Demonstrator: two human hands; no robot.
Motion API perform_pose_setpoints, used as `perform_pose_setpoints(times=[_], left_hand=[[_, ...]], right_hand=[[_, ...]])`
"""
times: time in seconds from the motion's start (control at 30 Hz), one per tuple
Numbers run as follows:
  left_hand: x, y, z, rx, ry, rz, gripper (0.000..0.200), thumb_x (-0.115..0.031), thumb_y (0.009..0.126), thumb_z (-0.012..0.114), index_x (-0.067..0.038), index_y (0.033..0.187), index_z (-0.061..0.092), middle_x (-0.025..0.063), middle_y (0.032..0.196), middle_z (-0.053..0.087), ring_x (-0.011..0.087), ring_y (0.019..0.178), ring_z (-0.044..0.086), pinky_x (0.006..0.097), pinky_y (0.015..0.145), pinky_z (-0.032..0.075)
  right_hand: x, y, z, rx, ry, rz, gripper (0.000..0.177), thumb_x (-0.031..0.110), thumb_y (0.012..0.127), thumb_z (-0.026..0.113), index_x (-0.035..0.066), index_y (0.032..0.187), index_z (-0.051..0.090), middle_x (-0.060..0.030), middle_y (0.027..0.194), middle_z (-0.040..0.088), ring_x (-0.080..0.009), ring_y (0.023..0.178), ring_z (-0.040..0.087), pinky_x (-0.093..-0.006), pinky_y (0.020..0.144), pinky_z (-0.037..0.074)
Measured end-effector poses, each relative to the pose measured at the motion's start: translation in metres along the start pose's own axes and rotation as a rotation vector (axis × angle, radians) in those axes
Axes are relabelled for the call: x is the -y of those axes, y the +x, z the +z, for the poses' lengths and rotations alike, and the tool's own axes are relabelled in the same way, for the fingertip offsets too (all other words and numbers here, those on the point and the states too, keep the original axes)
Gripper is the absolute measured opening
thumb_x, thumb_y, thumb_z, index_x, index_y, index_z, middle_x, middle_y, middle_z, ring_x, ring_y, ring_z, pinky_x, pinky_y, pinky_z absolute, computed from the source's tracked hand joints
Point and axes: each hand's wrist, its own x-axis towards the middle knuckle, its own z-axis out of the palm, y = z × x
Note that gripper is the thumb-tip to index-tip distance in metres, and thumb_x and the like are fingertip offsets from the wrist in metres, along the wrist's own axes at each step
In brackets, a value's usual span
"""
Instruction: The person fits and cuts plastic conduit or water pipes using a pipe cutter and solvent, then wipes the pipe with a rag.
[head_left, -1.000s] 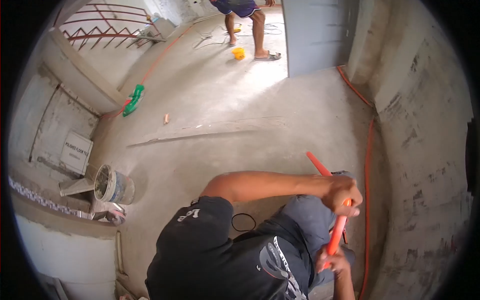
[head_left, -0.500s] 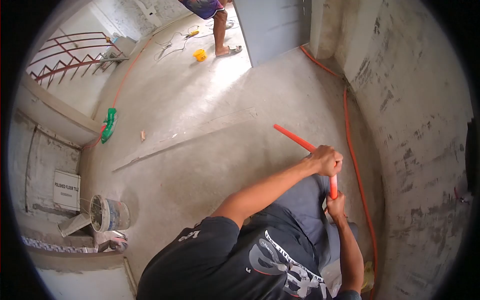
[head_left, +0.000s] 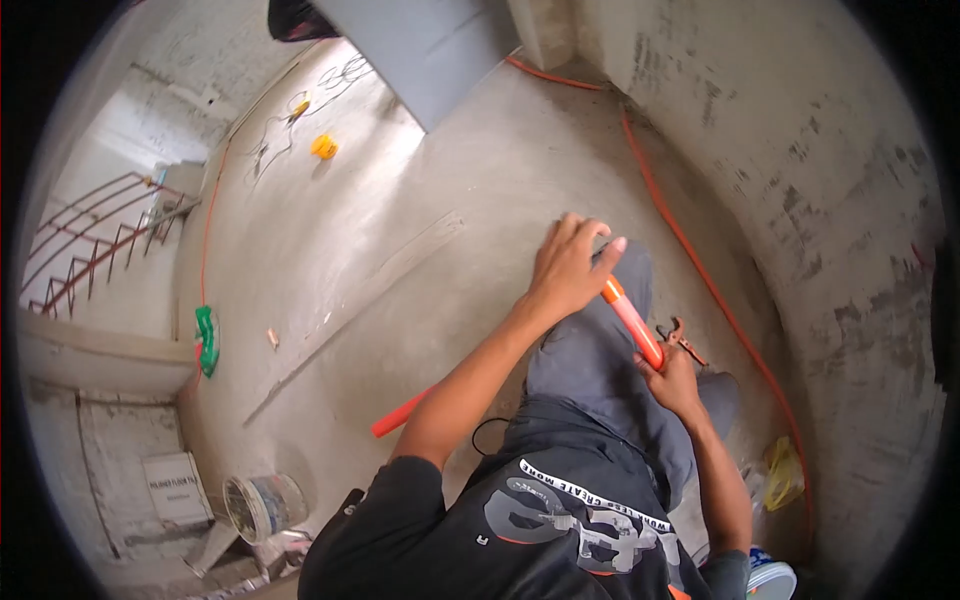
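A person in a black printed T-shirt (head_left: pixel 450 520) sits or crouches right of centre, working over grey trousers (head_left: pixel 585 365). The right hand (head_left: pixel 672 382) has its fingers wrapped round the lower end of a short, bright orange plastic pipe (head_left: pixel 633 322), which slants up across the trousers toward the middle of the frame. At its upper end the left hand (head_left: pixel 572 268) is spread, fingers loose and thumb apart; whether it touches the rim I cannot tell. A second length of orange pipe (head_left: pixel 402 410) shows left of centre, partly behind the left forearm (head_left: pixel 475 365), and an orange-and-dark hand tool (head_left: pixel 682 338) lies just beyond the right hand. I take the step in hand to be handling the short pipe, held one-handed for now. The next move, as I judge it, calls for a steady right-hand grip and care in placing the left fingers at the upper end.
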Motion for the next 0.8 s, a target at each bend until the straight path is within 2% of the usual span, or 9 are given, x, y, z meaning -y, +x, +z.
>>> perform_pose_setpoints(times=[0.07, 0.13, 0.2, 0.23, 0.3, 0.47, 0.53, 0.7, 0.8], left_hand=[[-0.019, -0.023, -0.020, -0.278, -0.226, 0.343, 0.023, -0.024, 0.085, 0.063, -0.001, 0.081, 0.058, 0.0113, 0.077, 0.062, 0.0221, 0.073, 0.061, 0.0343, 0.076, 0.047], [-0.013, -0.067, -0.021, 0.155, -0.507, 0.403, 0.013, -0.012, 0.082, 0.065, -0.001, 0.086, 0.059, 0.0110, 0.081, 0.061, 0.0182, 0.075, 0.060, 0.0333, 0.074, 0.048], [0.005, -0.102, -0.011, 0.621, -0.510, 0.138, 0.016, -0.011, 0.082, 0.065, 0.000, 0.093, 0.059, 0.0082, 0.086, 0.060, 0.0180, 0.077, 0.059, 0.0343, 0.079, 0.047], [0.027, -0.111, 0.004, 0.639, -0.503, 0.145, 0.016, -0.011, 0.082, 0.065, 0.000, 0.093, 0.059, 0.0082, 0.086, 0.060, 0.0180, 0.077, 0.059, 0.0343, 0.079, 0.047], [0.075, -0.125, 0.030, 0.287, -0.958, -0.282, 0.026, -0.021, 0.083, 0.065, 0.000, 0.097, 0.058, 0.0062, 0.087, 0.060, 0.0185, 0.082, 0.059, 0.0356, 0.082, 0.046], [0.065, -0.062, 0.025, -0.260, -1.103, -0.033, 0.046, -0.045, 0.085, 0.061, -0.001, 0.098, 0.058, 0.0101, 0.088, 0.060, 0.0229, 0.091, 0.059, 0.0364, 0.080, 0.048], [0.079, -0.045, 0.019, 0.141, -0.994, 0.327, 0.043, -0.045, 0.087, 0.059, -0.002, 0.085, 0.058, 0.0122, 0.084, 0.059, 0.0242, 0.085, 0.061, 0.0374, 0.079, 0.049], [0.075, -0.035, 0.032, 0.500, -1.275, 0.169, 0.043, -0.043, 0.088, 0.060, -0.006, 0.067, 0.050, 0.0103, 0.065, 0.058, 0.0164, 0.060, 0.058, 0.0292, 0.058, 0.047], [0.080, -0.042, 0.054, 0.606, -1.219, -0.006, 0.043, -0.038, 0.091, 0.056, -0.009, 0.063, 0.043, 0.0043, 0.053, 0.051, 0.0119, 0.047, 0.051, 0.0244, 0.048, 0.043]], right_hand=[[-0.010, -0.009, 0.006, 0.102, 0.131, 0.048, 0.030, 0.025, 0.081, 0.068, -0.004, 0.078, 0.059, -0.0184, 0.059, 0.055, -0.0311, 0.054, 0.056, -0.0399, 0.057, 0.043], [-0.006, -0.011, 0.003, 0.091, 0.150, 0.110, 0.033, 0.027, 0.084, 0.066, -0.003, 0.074, 0.055, -0.0129, 0.056, 0.053, -0.0238, 0.053, 0.053, -0.0378, 0.055, 0.042], [-0.006, -0.010, 0.002, 0.216, 0.406, 0.311, 0.034, 0.028, 0.087, 0.064, -0.001, 0.071, 0.052, -0.0066, 0.056, 0.051, -0.0190, 0.051, 0.050, -0.0360, 0.053, 0.039], [-0.016, -0.010, 0.009, 0.226, 0.465, 0.332, 0.037, 0.030, 0.089, 0.062, 0.004, 0.068, 0.047, -0.0012, 0.056, 0.047, -0.0147, 0.047, 0.045, -0.0326, 0.045, 0.035], [0.002, -0.013, 0.000, 0.326, 0.611, 0.452, 0.037, 0.031, 0.089, 0.061, 0.006, 0.068, 0.046, 0.0004, 0.054, 0.043, -0.0129, 0.044, 0.042, -0.0307, 0.042, 0.033], [0.030, -0.029, 0.000, 0.741, 0.947, 0.683, 0.038, 0.035, 0.092, 0.058, 0.013, 0.069, 0.038, 0.0057, 0.053, 0.032, -0.0062, 0.040, 0.031, -0.0238, 0.035, 0.025], [0.041, -0.031, -0.002, 0.898, 1.075, 0.750, 0.039, 0.036, 0.093, 0.056, 0.015, 0.068, 0.035, 0.0067, 0.054, 0.030, -0.0040, 0.040, 0.027, -0.0222, 0.035, 0.023], [0.030, -0.029, 0.009, 0.947, 1.084, 0.834, 0.040, 0.039, 0.092, 0.057, 0.014, 0.069, 0.036, 0.0066, 0.056, 0.032, -0.0032, 0.039, 0.026, -0.0214, 0.032, 0.022], [0.014, -0.029, 0.008, 0.853, 0.736, 0.788, 0.039, 0.041, 0.088, 0.063, 0.011, 0.075, 0.041, 0.0055, 0.057, 0.035, -0.0031, 0.039, 0.029, -0.0213, 0.031, 0.023]])
